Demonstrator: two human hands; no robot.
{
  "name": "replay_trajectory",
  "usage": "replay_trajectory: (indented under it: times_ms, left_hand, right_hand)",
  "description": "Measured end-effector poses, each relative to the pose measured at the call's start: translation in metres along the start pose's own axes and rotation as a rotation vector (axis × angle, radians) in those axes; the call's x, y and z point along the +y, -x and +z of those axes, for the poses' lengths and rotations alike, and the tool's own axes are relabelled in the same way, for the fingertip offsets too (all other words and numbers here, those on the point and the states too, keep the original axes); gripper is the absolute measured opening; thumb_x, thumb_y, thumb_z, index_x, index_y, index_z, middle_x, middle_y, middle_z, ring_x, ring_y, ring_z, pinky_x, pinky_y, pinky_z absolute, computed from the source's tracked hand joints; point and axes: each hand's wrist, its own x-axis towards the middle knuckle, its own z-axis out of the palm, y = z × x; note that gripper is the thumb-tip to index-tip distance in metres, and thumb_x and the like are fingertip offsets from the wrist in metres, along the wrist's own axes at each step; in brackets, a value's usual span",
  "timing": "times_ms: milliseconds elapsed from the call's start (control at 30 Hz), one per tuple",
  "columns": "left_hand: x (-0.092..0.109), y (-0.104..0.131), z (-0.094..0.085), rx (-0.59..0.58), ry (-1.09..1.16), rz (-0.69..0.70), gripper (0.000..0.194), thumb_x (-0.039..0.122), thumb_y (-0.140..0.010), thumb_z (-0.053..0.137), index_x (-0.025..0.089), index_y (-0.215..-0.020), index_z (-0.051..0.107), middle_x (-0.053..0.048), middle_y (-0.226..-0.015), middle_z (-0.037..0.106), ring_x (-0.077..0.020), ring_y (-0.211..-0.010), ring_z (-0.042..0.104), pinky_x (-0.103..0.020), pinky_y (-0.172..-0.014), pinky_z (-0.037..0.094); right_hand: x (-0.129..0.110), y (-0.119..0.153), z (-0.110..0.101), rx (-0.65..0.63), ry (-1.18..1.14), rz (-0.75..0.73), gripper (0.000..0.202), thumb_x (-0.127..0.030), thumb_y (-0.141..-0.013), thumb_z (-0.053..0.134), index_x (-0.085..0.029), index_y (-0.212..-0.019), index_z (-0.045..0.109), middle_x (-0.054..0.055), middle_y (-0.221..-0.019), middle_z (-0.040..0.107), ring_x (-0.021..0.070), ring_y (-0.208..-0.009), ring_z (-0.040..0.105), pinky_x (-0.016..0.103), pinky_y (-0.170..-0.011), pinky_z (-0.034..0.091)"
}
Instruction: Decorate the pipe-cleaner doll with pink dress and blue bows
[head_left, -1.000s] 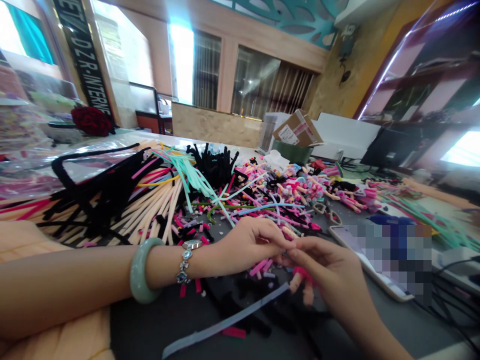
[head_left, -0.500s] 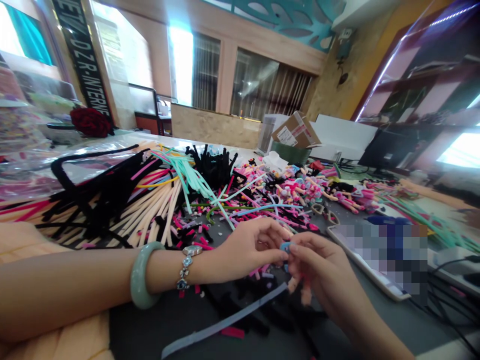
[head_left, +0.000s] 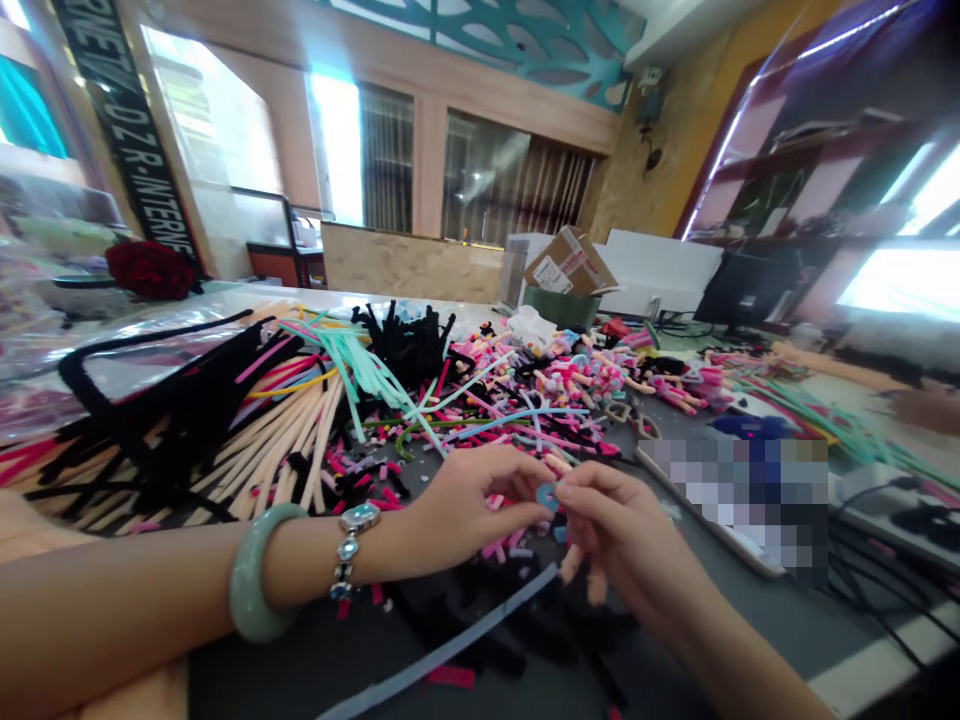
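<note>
Between the fingertips of both hands is a small light-blue piece (head_left: 547,495), low in the middle of the view. My left hand (head_left: 480,500), with a green bangle (head_left: 259,575) and a jewelled bracelet (head_left: 347,552) on its wrist, pinches the piece from the left. My right hand (head_left: 619,515) pinches it from the right, and peach fuzzy stems (head_left: 596,585) poke out below its fingers. A pale blue-grey fuzzy strip (head_left: 450,655) runs from beneath my right hand toward the bottom edge.
Bundles of peach stems (head_left: 300,450), mint stems (head_left: 367,370) and black stems (head_left: 409,345) lie at the left. Behind my hands are pink figures (head_left: 581,365), scissors (head_left: 637,420) and a cardboard box (head_left: 571,262). A tray (head_left: 675,500), cables and another person's arm (head_left: 836,367) are at the right.
The whole view has shifted, so the hands and table items appear farther left. The blue piece now shows more of its flat round face between the fingertips.
</note>
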Motion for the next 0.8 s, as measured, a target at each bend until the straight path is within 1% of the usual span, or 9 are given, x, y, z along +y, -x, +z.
replay_trajectory:
  times_ms: [67, 133, 233, 367, 500, 700, 800]
  left_hand:
    - [0.0004, -0.0003, -0.0009, 0.01, -0.081, 0.038, 0.018, 0.025, -0.081, 0.066, 0.014, -0.094, 0.068, -0.005, -0.083, 0.068, -0.0119, -0.071, 0.063, -0.02, -0.068, 0.051]
    - [0.001, -0.0003, -0.0016, 0.008, -0.161, 0.096, 0.014, 0.024, -0.08, 0.067, 0.014, -0.089, 0.07, -0.004, -0.074, 0.069, -0.0114, -0.067, 0.062, -0.019, -0.065, 0.049]
    - [0.0022, -0.0002, -0.0018, 0.016, -0.196, 0.142, 0.011, 0.022, -0.079, 0.068, 0.015, -0.087, 0.071, -0.004, -0.075, 0.072, -0.012, -0.067, 0.065, -0.018, -0.065, 0.049]
    - [0.0054, -0.001, -0.0014, 0.004, -0.174, 0.078, 0.006, 0.02, -0.079, 0.068, 0.016, -0.081, 0.072, -0.003, -0.07, 0.072, -0.0114, -0.062, 0.067, -0.015, -0.06, 0.05]
    - [0.0051, -0.0002, -0.0019, -0.009, -0.15, 0.088, 0.006, 0.017, -0.078, 0.068, 0.017, -0.076, 0.073, -0.002, -0.07, 0.073, -0.0114, -0.062, 0.068, -0.015, -0.06, 0.051]
    - [-0.0014, 0.0029, -0.0027, -0.016, -0.102, 0.054, 0.01, 0.014, -0.079, 0.066, 0.017, -0.074, 0.073, -0.001, -0.069, 0.073, -0.0105, -0.062, 0.067, -0.014, -0.06, 0.051]
    - [-0.0013, 0.002, -0.0018, -0.007, -0.068, 0.061, 0.01, 0.013, -0.079, 0.066, 0.016, -0.073, 0.073, -0.001, -0.069, 0.072, -0.0099, -0.062, 0.068, -0.013, -0.061, 0.051]
  right_hand:
    - [-0.0013, 0.0006, 0.0, -0.018, 0.005, -0.004, 0.023, -0.036, -0.07, 0.071, -0.017, -0.071, 0.057, -0.01, -0.041, 0.043, 0.0088, -0.032, 0.051, 0.013, -0.023, 0.036]
    - [-0.0027, 0.0012, -0.0008, -0.035, 0.012, 0.01, 0.021, -0.035, -0.07, 0.07, -0.017, -0.07, 0.057, -0.01, -0.041, 0.044, 0.0077, -0.032, 0.05, 0.012, -0.024, 0.035]
    - [-0.0036, 0.0015, -0.003, -0.066, 0.02, 0.031, 0.022, -0.035, -0.069, 0.07, -0.018, -0.073, 0.058, -0.01, -0.041, 0.046, 0.0066, -0.031, 0.048, 0.01, -0.024, 0.031]
    - [-0.0038, 0.0017, -0.0052, -0.106, 0.024, 0.011, 0.022, -0.036, -0.069, 0.07, -0.017, -0.074, 0.059, -0.009, -0.044, 0.05, 0.0059, -0.033, 0.049, 0.01, -0.025, 0.03]
    - [-0.0048, 0.0014, -0.0051, -0.143, 0.042, 0.025, 0.02, -0.034, -0.07, 0.069, -0.017, -0.072, 0.058, -0.008, -0.046, 0.052, 0.005, -0.034, 0.049, 0.009, -0.025, 0.027]
    - [-0.0027, -0.0004, -0.0055, -0.135, 0.07, 0.029, 0.018, -0.031, -0.069, 0.07, -0.016, -0.069, 0.059, -0.007, -0.044, 0.053, 0.0053, -0.034, 0.048, 0.009, -0.024, 0.028]
    - [-0.0017, -0.0005, -0.0062, -0.14, 0.071, 0.02, 0.017, -0.03, -0.069, 0.07, -0.017, -0.068, 0.06, -0.007, -0.044, 0.053, 0.0054, -0.034, 0.049, 0.009, -0.024, 0.028]
